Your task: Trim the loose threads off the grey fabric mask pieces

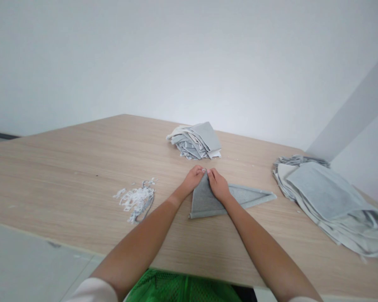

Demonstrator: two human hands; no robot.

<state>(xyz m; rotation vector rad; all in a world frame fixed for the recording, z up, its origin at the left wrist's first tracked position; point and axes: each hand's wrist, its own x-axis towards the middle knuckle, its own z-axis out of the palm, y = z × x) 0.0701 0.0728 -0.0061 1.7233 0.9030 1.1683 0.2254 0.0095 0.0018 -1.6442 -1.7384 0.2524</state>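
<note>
A grey piece of fabric (204, 199) with a hemmed edge lies partly on the table in front of me, its far corner pulled up into a peak. My left hand (194, 177) pinches that corner from the left. Close beside it, my right hand (218, 183) grips the same fabric, thumb towards the left thumb. The fabric's right end tapers to a narrow point on the table. A small bit of white shows between the fingertips, too small to make out.
On the wooden table (66, 167), a stack of folded grey and cream fabric pieces (197, 140) sits beyond my hands. A larger fabric pile (327, 197) lies at the right. White and grey thread scraps (137, 199) are heaped left of my arm. A white wall (189, 63) stands behind.
</note>
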